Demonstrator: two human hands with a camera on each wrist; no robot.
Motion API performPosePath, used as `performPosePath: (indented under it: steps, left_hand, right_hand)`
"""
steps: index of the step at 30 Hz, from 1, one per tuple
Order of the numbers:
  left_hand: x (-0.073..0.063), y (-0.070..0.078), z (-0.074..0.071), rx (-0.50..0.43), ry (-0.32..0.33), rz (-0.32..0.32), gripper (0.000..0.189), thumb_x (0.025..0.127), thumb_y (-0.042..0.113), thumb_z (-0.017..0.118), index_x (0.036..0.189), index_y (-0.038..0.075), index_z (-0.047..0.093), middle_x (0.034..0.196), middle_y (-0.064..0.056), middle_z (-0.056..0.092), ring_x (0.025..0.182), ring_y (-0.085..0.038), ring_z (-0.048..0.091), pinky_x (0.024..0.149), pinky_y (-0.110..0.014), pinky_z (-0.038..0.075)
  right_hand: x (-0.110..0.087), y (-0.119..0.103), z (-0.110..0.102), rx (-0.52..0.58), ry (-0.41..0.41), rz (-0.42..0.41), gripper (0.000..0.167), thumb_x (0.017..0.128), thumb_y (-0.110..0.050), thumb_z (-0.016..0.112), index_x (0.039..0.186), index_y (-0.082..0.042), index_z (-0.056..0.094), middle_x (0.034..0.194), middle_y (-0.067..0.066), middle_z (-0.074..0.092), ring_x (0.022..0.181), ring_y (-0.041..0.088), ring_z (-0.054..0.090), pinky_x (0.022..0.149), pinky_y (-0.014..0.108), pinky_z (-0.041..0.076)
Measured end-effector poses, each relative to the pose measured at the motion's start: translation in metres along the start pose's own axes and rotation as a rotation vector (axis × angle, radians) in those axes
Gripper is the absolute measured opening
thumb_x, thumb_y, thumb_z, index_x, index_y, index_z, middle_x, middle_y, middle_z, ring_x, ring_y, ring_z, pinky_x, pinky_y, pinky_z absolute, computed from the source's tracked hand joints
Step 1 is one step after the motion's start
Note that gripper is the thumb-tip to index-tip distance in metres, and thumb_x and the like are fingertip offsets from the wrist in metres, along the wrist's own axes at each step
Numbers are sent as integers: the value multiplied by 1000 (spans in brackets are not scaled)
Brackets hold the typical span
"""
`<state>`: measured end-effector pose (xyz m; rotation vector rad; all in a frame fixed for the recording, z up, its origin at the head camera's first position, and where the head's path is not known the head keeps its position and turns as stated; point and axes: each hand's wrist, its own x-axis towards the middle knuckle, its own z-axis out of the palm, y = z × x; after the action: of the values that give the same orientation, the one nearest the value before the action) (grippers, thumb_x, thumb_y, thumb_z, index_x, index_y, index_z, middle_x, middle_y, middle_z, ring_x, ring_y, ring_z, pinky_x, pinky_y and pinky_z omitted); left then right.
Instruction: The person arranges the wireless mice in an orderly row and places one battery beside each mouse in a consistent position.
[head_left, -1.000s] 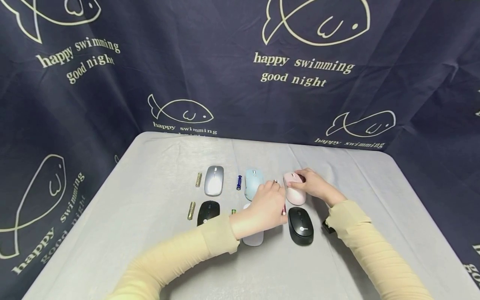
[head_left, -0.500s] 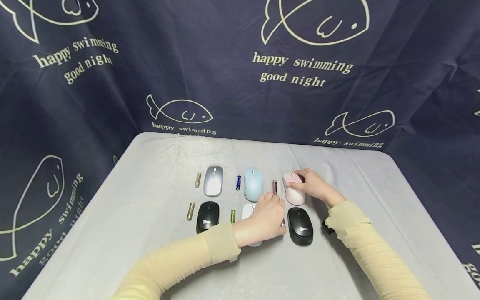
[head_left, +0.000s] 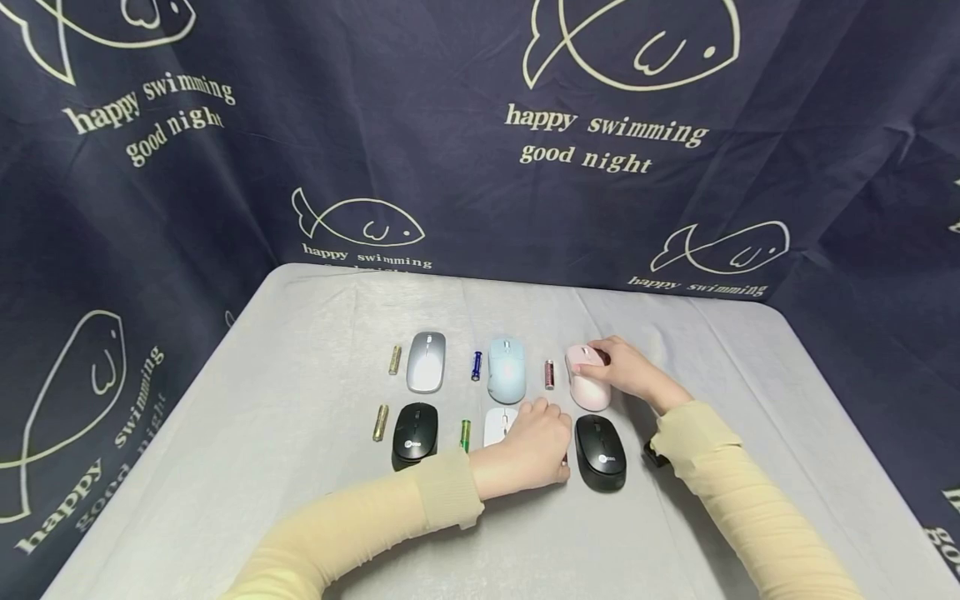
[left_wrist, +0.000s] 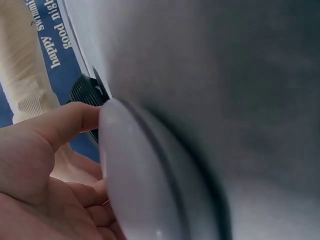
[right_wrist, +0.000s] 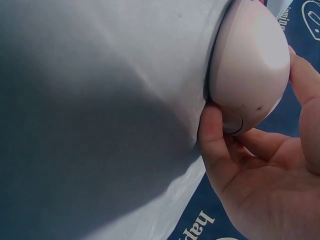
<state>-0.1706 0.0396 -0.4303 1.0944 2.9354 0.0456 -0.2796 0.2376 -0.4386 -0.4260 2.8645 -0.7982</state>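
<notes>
My right hand (head_left: pixel 626 367) grips the pink computer mouse (head_left: pixel 590 392) at the back right, thumb and fingers on its sides; the right wrist view shows the pink mouse (right_wrist: pixel 252 65) close up. My left hand (head_left: pixel 531 446) reaches across the white mouse (head_left: pixel 497 423), low between it and the black mouse (head_left: pixel 600 450) at front right. Its fingers curl round a dark red battery (head_left: pixel 565 459), of which only a sliver shows. In the left wrist view the white mouse (left_wrist: pixel 135 170) hides the fingertips of my left hand (left_wrist: pixel 55 165).
On the grey-clothed table (head_left: pixel 300 333) stand a silver mouse (head_left: pixel 426 363), a light blue mouse (head_left: pixel 507 371) and another black mouse (head_left: pixel 415 433). Loose batteries lie left of the mice: gold ones (head_left: pixel 381 422), a blue one (head_left: pixel 476 366), a green one (head_left: pixel 465 434) and a red one (head_left: pixel 549 375).
My left hand has drawn back toward the front edge with the dark red battery, uncovering the light blue mouse and the red battery behind. My right hand has stayed on the pink mouse.
</notes>
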Motion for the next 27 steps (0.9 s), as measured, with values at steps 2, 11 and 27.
performPosePath:
  steps: [2,11,27]
  left_hand:
    - [-1,0,-1,3,0,3,45,70,47,75,95,11,62,84,3,55,81,-14,43,67,-25,32]
    - [-1,0,-3,-16,-15,2,47,71,48,76,96,11,62,85,2,56,82,-14,44,69,-25,33]
    - [2,-15,-28,-73,-75,-47,60,71,53,75,110,11,59,97,2,58,87,-14,44,69,-24,34]
  right_hand:
    - [0,0,0,-3,2,-1,66,84,-36,68,125,13,51,118,29,53,111,42,51,97,53,40]
    - [-1,-2,-2,-10,-5,-4,68,84,-37,68,125,14,50,119,31,52,112,44,50,97,54,40]
    - [-2,-8,-15,-78,-63,-27,79,87,-40,64,131,21,38,125,39,48,120,50,45,101,57,37]
